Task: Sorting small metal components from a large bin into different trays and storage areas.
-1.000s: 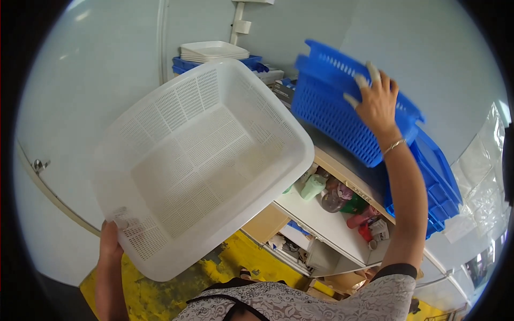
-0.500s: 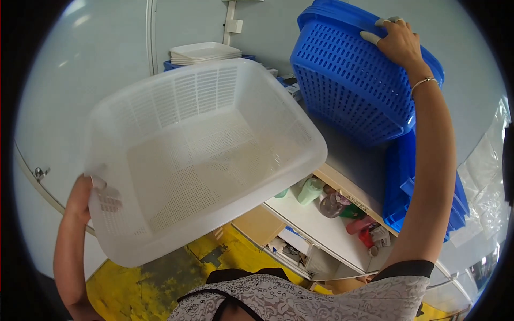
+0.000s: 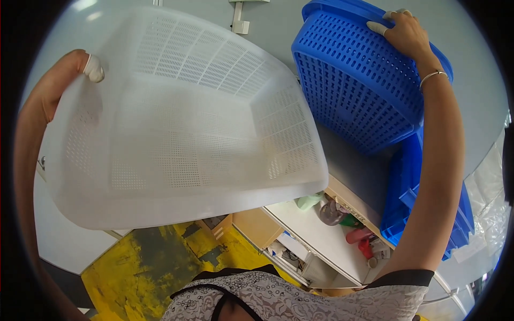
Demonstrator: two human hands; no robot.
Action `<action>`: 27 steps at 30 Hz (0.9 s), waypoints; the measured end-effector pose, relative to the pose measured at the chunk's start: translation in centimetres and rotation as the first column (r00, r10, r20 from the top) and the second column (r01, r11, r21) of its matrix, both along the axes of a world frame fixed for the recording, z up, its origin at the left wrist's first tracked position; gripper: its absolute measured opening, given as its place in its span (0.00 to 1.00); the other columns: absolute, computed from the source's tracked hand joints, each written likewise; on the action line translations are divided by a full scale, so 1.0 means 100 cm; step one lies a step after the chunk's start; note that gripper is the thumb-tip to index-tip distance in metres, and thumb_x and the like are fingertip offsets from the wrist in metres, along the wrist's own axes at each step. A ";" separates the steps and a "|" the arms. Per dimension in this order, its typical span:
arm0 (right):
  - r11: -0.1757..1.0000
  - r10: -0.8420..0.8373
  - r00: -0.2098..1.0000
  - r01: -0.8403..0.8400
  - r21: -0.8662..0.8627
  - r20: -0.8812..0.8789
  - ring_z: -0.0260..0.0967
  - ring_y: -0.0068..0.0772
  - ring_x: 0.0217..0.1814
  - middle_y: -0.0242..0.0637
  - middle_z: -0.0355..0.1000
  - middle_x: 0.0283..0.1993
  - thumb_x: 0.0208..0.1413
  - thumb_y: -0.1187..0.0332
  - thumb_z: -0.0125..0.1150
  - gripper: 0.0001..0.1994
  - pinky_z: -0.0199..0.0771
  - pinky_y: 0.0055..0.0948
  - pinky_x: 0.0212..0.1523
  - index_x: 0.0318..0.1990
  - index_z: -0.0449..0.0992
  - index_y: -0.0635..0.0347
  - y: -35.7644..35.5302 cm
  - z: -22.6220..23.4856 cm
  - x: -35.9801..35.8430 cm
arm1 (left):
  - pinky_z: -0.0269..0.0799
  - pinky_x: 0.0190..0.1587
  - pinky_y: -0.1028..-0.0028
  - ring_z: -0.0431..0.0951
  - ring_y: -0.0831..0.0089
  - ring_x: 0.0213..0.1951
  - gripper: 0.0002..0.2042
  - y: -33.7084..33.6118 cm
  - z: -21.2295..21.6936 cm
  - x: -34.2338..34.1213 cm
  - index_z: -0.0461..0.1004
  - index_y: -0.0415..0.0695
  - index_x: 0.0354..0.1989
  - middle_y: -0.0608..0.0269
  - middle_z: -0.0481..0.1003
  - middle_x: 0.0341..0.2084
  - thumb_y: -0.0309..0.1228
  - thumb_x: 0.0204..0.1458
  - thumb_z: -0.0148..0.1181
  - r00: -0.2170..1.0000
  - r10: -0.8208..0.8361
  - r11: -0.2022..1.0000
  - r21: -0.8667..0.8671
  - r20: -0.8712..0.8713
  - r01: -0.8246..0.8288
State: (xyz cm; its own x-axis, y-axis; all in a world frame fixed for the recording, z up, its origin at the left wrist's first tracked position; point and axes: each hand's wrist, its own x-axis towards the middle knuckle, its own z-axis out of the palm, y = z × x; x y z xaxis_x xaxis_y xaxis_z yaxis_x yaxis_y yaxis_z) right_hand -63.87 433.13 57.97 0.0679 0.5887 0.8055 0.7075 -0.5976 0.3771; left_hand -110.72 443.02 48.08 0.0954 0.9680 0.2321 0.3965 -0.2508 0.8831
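A large white perforated plastic basket (image 3: 182, 128) fills the left and middle of the view, its hollow side facing me. My left hand (image 3: 88, 67), with a pale cover on the thumb, is closed on its left rim; the other fingers are hidden behind the wall. My right hand (image 3: 404, 32), fingertips in pale covers, grips the upper rim of a blue perforated basket (image 3: 353, 80). That blue basket stands tilted on a dark shelf top (image 3: 356, 166), its slotted base toward me. A second rim shows along its top, so several may be nested.
Blue plastic bins (image 3: 396, 198) sit at the shelf's right end. Below, a white shelf (image 3: 305, 224) holds a pinkish bottle (image 3: 358, 234), a green container (image 3: 309, 201) and other bottles. The floor (image 3: 144, 257) is worn yellow. Clear plastic sheeting (image 3: 487, 187) hangs at right.
My left hand has risen, lifting and tilting the white basket up and leftward; it now covers the stacked white trays behind. My right hand and the blue basket have barely shifted.
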 end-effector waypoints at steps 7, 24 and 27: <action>0.999 0.016 0.981 -0.008 0.042 -0.194 0.70 0.47 0.49 0.51 0.69 0.49 0.45 0.38 0.55 0.36 0.67 0.41 0.53 0.51 0.71 0.62 -0.017 0.016 0.043 | 0.67 0.38 0.56 0.68 0.56 0.38 0.26 0.014 -0.019 0.016 0.69 0.40 0.41 0.48 0.67 0.39 0.38 0.28 0.55 0.994 0.070 0.994 -0.094 0.083 -0.063; 0.997 -0.005 0.945 0.029 0.067 -0.326 0.68 0.50 0.49 0.54 0.72 0.44 0.47 0.49 0.60 0.27 0.66 0.39 0.52 0.44 0.74 0.66 -0.032 0.004 -0.008 | 0.69 0.40 0.62 0.72 0.57 0.41 0.34 -0.005 -0.070 0.047 0.69 0.38 0.48 0.42 0.69 0.43 0.52 0.36 0.59 0.985 0.036 0.994 -0.112 0.168 -0.018; 0.280 0.759 0.315 -0.948 -0.151 -0.570 0.68 0.50 0.48 0.54 0.72 0.43 0.46 0.49 0.61 0.26 0.66 0.38 0.51 0.42 0.75 0.66 -0.055 0.023 0.028 | 0.70 0.42 0.61 0.71 0.56 0.44 0.37 0.004 -0.074 0.037 0.68 0.38 0.50 0.42 0.69 0.45 0.56 0.37 0.57 0.995 -0.049 0.993 -0.101 0.083 0.058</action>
State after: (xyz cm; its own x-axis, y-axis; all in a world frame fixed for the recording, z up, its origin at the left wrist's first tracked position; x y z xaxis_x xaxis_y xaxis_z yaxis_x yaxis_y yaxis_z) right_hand -61.06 427.65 60.30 -0.5005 0.6900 0.5229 0.8064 0.5914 -0.0086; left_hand -106.98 443.46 40.66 0.1329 0.9811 0.1404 0.3115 -0.1758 0.9338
